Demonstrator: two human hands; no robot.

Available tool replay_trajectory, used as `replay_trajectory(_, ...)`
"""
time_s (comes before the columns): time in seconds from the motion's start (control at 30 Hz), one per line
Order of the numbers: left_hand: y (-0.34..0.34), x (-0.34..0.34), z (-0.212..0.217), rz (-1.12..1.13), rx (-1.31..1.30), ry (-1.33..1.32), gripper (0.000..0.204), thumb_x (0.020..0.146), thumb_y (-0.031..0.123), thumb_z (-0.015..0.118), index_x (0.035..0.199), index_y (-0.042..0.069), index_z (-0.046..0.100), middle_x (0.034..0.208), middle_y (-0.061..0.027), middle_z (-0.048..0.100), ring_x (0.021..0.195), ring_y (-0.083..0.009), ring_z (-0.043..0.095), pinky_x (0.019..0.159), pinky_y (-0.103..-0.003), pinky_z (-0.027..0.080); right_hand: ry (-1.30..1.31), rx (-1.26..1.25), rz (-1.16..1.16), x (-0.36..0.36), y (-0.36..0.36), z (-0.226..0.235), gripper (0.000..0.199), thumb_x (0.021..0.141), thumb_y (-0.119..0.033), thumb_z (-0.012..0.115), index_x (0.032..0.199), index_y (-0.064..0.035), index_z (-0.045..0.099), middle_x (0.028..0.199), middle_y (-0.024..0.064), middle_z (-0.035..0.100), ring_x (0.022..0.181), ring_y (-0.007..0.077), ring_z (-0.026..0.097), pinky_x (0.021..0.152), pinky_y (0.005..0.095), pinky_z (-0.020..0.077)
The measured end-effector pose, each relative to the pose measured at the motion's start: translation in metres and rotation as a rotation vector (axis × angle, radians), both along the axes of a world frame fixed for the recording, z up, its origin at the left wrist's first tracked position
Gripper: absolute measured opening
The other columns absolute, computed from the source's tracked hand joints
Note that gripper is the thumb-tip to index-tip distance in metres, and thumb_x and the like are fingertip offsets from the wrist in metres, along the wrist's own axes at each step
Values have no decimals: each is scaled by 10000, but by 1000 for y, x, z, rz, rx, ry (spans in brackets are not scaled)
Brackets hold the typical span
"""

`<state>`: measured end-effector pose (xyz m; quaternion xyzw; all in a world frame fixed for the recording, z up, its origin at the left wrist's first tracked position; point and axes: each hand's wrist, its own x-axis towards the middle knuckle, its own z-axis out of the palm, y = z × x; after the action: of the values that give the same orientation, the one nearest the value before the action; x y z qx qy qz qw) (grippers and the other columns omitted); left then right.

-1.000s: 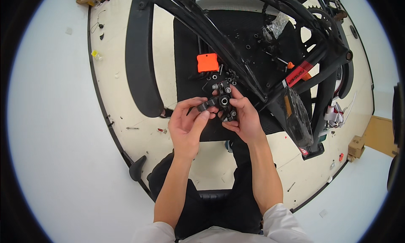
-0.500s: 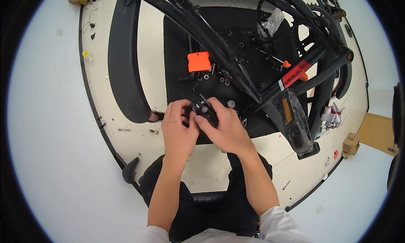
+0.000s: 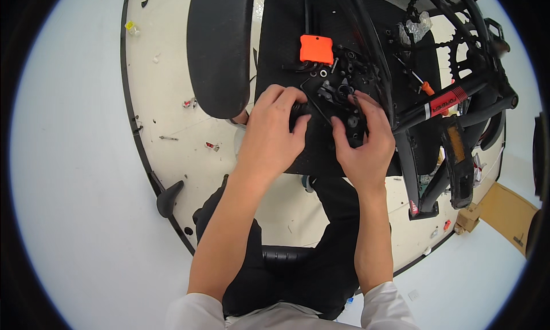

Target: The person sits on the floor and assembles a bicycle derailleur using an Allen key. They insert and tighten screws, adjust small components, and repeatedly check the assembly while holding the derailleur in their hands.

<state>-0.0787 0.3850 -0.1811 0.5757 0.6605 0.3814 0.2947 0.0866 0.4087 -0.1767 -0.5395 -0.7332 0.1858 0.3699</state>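
Note:
My left hand [image 3: 274, 132] and my right hand [image 3: 364, 143] are both closed on a small black mechanical part [image 3: 338, 103] above a black mat [image 3: 286, 37]. The left fingers wrap its left end, and the right fingers pinch its right side near a thin black rod. An orange block [image 3: 316, 49] lies on the mat just beyond the part, among several small black nuts and washers [image 3: 344, 72]. A black bicycle frame [image 3: 435, 106] with a red band runs across to the right of my right hand.
A bicycle tyre [image 3: 220, 49] curves over the round cream table [image 3: 166, 100] on the left. A chainring [image 3: 464, 26] and a pedal with an amber reflector [image 3: 458, 152] sit at right. An orange-handled tool [image 3: 424, 86], small scraps and cardboard boxes [image 3: 472, 218] are near the table's right edge.
The view has shifted, so the mat and hands appear higher and nearer. My hands have closed in more tightly around the black part, the left wrapping its end.

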Motion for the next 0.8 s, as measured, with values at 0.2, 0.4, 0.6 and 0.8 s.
replay_trajectory(0.2,-1,18,14,31,123,-309,193,741,-78,664,910,10,634,873,-69,636,716,-150,630,644,-255,510,269,-335,-82,-14,-11,16,189,869,-81,694,1023,26,668,830,39,666,697,52,563,593,176,416)
replay_trajectory(0.4,1,16,15,-83,156,-377,240,711,-97,625,925,9,594,918,-80,638,770,-168,648,675,-265,528,591,-496,-69,-17,-10,14,180,922,-76,638,1062,31,673,739,-57,578,625,-17,428,537,152,303)
replay_trajectory(0.6,-1,16,11,-118,-168,-209,217,740,-20,657,929,14,556,867,-72,603,697,-159,566,603,-273,476,763,-100,-209,9,-46,33,255,858,46,587,1107,102,578,954,131,663,693,120,617,607,218,508)
replay_trajectory(0.8,-5,51,12,-339,-64,126,491,677,222,827,1086,44,622,935,-67,586,835,-232,587,735,-333,504,1009,-82,-657,38,-36,31,266,871,-65,459,1047,98,575,958,135,604,550,107,495,587,193,478)
